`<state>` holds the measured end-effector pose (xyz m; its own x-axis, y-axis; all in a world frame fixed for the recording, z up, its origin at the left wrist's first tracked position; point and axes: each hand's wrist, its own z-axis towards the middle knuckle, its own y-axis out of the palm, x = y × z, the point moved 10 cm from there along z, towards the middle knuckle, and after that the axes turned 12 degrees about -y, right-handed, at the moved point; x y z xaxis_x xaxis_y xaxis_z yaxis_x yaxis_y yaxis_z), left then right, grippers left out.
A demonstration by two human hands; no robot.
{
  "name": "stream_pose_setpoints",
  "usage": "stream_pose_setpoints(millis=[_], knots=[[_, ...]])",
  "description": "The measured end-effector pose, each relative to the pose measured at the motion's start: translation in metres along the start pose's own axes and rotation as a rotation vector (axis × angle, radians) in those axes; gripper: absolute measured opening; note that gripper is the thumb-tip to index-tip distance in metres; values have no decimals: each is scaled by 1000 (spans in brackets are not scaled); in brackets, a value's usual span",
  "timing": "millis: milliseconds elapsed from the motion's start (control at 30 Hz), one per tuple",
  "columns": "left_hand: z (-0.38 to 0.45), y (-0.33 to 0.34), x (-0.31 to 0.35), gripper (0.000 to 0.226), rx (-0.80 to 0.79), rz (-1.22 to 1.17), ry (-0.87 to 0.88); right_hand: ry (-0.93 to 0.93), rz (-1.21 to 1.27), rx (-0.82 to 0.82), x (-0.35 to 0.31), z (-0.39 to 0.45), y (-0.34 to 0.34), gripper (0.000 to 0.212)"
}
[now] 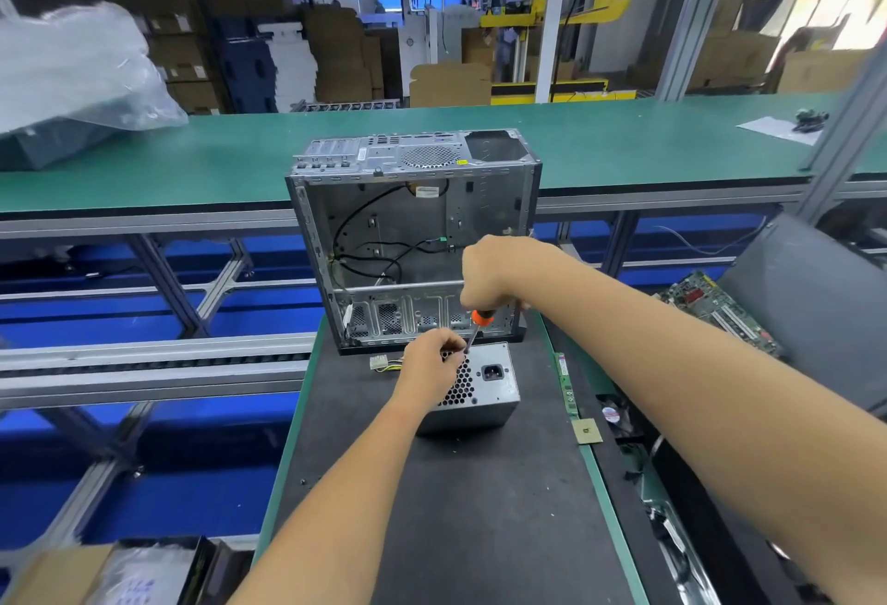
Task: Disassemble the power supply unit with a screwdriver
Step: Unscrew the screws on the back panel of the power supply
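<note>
Near the bench's (504, 508) far edge, the left hand (428, 367) grips the power supply unit (485, 388) while the right hand (489, 275) grips the screwdriver (477, 328), tip on its top.

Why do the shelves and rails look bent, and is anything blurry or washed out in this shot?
Head view: the wide-angle lens bows the green bench and aluminium rails toward the edges. The power supply unit, screwdriver and both hands are sharp in the centre. The bottom-left corner and the plastic bag at the left smear. Windows at top right are blown out.
</note>
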<state>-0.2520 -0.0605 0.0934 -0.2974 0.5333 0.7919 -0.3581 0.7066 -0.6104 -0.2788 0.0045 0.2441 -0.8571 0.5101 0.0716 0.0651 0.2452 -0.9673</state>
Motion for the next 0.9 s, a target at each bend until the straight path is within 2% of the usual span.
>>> stream_pose_setpoints(millis=[133,267,333,400,467,567,633,700,867,900], knots=[[6,3,-1,14,2,32,0,-114,-176,-47,-18,7,5,23],[11,5,0,11,-20,88,10,-216,-371,16,-39,15,-1,12],[15,6,0,11,-30,102,8,-243,-458,64,-46,18,-7,16],[16,6,-1,10,-38,100,7,-246,-506,93,-48,21,-14,28],[15,5,-3,12,-50,79,6,-222,-466,87,-41,23,-18,34],[15,5,-3,14,-59,71,1,-158,-255,83,-24,24,-16,26],[16,6,-3,13,-63,77,-13,-101,-113,56,-15,24,-12,29],[17,7,-4,14,-77,74,-30,-84,-51,23,-14,27,-8,26],[19,7,-4,13,-80,94,-18,-219,18,31,-22,26,-15,6],[20,7,-5,14,-80,95,-18,-255,60,28,-24,24,-16,13]])
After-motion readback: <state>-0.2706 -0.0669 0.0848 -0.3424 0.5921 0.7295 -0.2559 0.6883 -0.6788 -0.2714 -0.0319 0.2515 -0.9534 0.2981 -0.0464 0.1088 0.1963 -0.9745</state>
